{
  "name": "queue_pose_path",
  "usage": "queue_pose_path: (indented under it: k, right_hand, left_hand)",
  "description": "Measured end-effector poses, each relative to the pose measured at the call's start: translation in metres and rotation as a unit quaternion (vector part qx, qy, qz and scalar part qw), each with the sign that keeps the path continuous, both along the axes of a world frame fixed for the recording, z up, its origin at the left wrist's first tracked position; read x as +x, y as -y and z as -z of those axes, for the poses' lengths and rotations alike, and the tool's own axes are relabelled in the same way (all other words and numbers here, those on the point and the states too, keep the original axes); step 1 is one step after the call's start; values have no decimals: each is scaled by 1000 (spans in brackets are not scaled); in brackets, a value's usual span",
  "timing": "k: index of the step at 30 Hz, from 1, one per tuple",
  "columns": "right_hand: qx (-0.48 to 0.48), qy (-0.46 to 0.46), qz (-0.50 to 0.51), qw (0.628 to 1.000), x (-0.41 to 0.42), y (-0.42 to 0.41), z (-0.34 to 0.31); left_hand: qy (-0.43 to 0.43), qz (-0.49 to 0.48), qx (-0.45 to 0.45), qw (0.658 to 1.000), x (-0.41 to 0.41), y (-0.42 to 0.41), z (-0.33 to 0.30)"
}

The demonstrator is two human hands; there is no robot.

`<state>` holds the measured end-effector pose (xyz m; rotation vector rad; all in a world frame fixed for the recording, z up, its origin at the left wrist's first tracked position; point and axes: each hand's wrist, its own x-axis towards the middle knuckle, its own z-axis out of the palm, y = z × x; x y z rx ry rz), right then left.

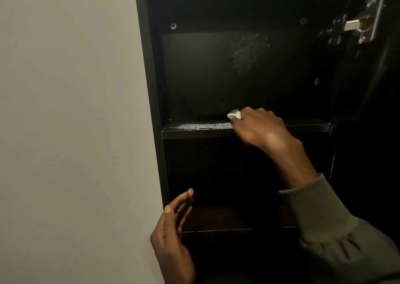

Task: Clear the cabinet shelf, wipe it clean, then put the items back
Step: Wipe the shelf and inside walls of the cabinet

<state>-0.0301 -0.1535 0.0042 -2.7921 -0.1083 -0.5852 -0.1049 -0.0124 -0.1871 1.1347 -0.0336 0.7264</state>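
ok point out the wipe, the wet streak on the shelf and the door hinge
wipe (234, 114), head view, on the white bit showing past the right hand's fingers
wet streak (201, 126), head view, mid-streak on the shelf top
door hinge (365, 22), head view, on the metal plate

Dark shelf (194, 132) (wet streak, w/ wipe (234, 114))

My right arm's in an olive-green sweatshirt sleeve (337, 229) with a gathered ribbed cuff, down at 4 o'clock; both hands bare.
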Motion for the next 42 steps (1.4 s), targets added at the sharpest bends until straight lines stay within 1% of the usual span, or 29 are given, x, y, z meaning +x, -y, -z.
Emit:
queue_pose_path:
  k: [5, 10, 12, 14, 15, 16, 17, 18, 19, 20, 21, 22, 23, 25, 27, 29, 31, 33, 35, 38, 42]
  right_hand:
    - [5, 6, -70, 998, -5, -44, -1]
    - [21, -25, -171, 985, -6, -84, -3]
    - [50, -30, -208, 976, -2, -95, -4]
    - [131, -35, -238, 962, 5, -98, -6]
    - [193, -44, -258, 946, 8, -95, -8]
    - [269, -59, -284, 918, 12, -90, -11]
    - [355, -75, -306, 880, 14, -81, -14]
    - [444, -87, -314, 835, 14, -69, -16]
    - [514, -82, -309, 796, 13, -53, -19]
    - [557, -61, -300, 772, 11, -35, -21]
    - [573, -27, -290, 766, 8, -15, -23]
    - [571, 11, -274, 774, 7, 5, -25]
    - [553, 51, -249, 793, 3, 27, -28]
    - [484, 120, -171, 850, -4, 62, -34]
    - [384, 174, -67, 904, -6, 81, -36]
    - [304, 181, 15, 935, -13, 81, -33]
    - [235, 154, 55, 958, -16, 69, -26]
    - [185, 103, 54, 976, -13, 52, -17]
    - [160, 60, 42, 984, -8, 31, -9]
    - [158, 34, 3, 987, -1, 3, -6]
    - [158, -5, -95, 983, 1, -39, -13]
  left_hand:
    - [-4, 1, -1, 1000, 4, -1, -1]
    - [-28, -8, -4, 1000, 7, 1, 1]
    - [-36, -6, -17, 999, 9, 0, 2]
    - [-38, 7, -22, 999, 10, -1, 1]
    - [-33, 13, -21, 999, 10, -1, 1]
    - [-27, 16, -23, 999, 10, -2, 0]
    - [-23, 20, -22, 999, 11, -2, -1]
    - [-22, 27, -22, 999, 12, -3, -1]
    - [-26, 35, -21, 999, 13, -4, -1]
    - [-32, 41, -21, 998, 14, -3, 0]
    - [-35, 39, -16, 999, 15, -3, 0]
    - [-33, 32, -12, 999, 14, -1, 1]
    - [-27, 23, -8, 999, 13, 0, 1]
    - [-17, 19, -8, 1000, 9, 5, 1]
    - [-15, 23, -13, 1000, 8, 8, 1]
    - [-16, 23, -11, 1000, 8, 9, 1]
    - [-13, 28, -11, 999, 7, 10, 0]
    - [-18, 30, -17, 999, 7, 10, 0]
    - [-22, 33, -17, 999, 6, 6, -1]
    - [-33, 32, -14, 999, 8, -2, 0]
    - [-45, 24, -24, 998, 7, -10, 0]
